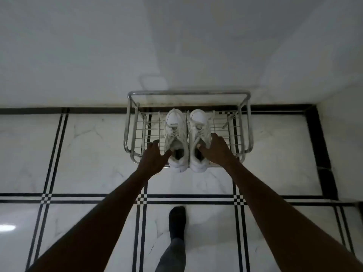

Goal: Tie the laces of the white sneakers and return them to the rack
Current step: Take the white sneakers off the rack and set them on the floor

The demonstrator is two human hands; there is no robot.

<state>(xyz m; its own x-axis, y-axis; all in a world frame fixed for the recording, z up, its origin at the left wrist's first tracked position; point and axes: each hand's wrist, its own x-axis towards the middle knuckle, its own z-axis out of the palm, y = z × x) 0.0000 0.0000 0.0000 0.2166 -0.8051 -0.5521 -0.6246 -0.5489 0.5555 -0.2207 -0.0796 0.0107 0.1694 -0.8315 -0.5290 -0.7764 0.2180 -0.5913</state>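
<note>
Chrome wire shoe rack with tubular frame against pale wall, standing on glossy white marble-look floor tiles crossed by thin black inlay lines. Pair of white lace-up sneakers side by side on top shelf, centre of rack, toes toward wall, heels at near edge and slightly overhanging front rail. Left white sneaker and right white sneaker touching or nearly so along inner sides. Laces criss-crossed over both tongues; knot or bow not discernible at this resolution. Left hand at near-left of left sneaker, fingers spread, thumb tip at collar opening, remaining fingers splayed over wire shelf beside shoe; no closed grasp. Right hand on right sneaker, fingers loosely open, thumb hooked at collar, fingertips lying along outer side of upper; whether actually pinching collar, cannot tell. Both bare forearms extended from near edge of view. Dark-socked foot planted on tile, near centre, grey trouser leg below it. Wide black border strip on floor along wall base and far right side. Bright light reflection on tile at near left.
</note>
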